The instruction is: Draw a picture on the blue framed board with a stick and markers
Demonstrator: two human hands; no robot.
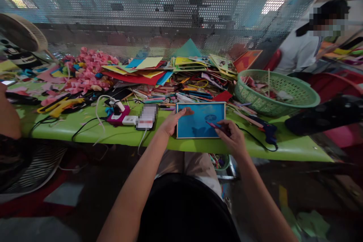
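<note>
In front of me at the table's edge lies a blue picture (194, 123) with a pale, thin frame. It shows a round dark drawing and a darker shape along its bottom. My left hand (171, 121) grips the picture's left edge, thumb on top of the blue face. A slim pen (212, 124), purplish at its tip, is pinched in my right hand (234, 138). Its tip points at the blue surface just below the round drawing. Whether the tip touches the surface I cannot tell.
Pens and markers (170, 94) lie heaped behind the picture, under stacked coloured cards (150, 75). A green basket (283, 109) and a dark glue gun (269, 132) are to the right. Left are a phone (146, 117), a purple power adapter (117, 115) and pink paper pieces (87, 68). A co-worker (297, 51) sits far right.
</note>
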